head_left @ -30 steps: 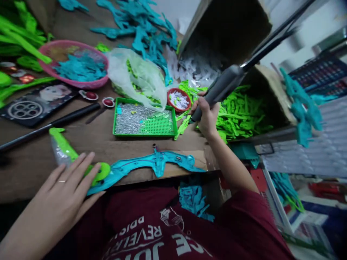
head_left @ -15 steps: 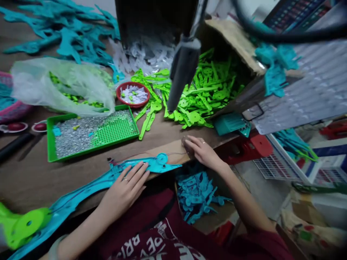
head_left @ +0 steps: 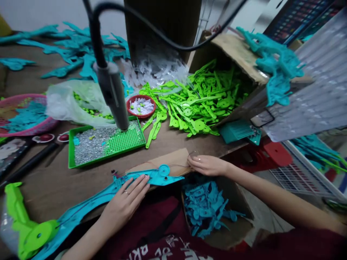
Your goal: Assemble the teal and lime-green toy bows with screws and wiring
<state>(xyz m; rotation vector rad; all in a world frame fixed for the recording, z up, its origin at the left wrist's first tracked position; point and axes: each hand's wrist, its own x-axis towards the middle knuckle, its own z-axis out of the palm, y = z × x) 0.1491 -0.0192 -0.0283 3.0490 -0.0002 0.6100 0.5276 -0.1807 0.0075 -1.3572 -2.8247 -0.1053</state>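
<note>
A long teal plastic bow-shaped part [head_left: 103, 196] lies along the table's near edge, with a bright green piece [head_left: 32, 233] at its left end. My left hand [head_left: 126, 200] lies flat on the teal part, fingers stretched toward its round hub [head_left: 163, 170]. My right hand [head_left: 207, 165] rests at the table's edge to the right of the hub, fingers pinched together on a thin string or wire that is hard to make out. A grey powered screwdriver [head_left: 112, 95] hangs on a black cable over the green tray [head_left: 72, 151] of small screws, with no hand on it.
A heap of green plastic parts [head_left: 202, 103] spills from a cardboard box [head_left: 233, 47]. A small red dish [head_left: 141, 106], a plastic bag [head_left: 72, 101], a pink basket [head_left: 27, 115] and teal parts [head_left: 70, 50] sit further back. A box of teal pieces [head_left: 206, 207] is below the table edge.
My right hand let go of the hanging screwdriver and came down to the table edge; the screwdriver swung left over the tray. My left hand slid right along the teal part. The view turned right.
</note>
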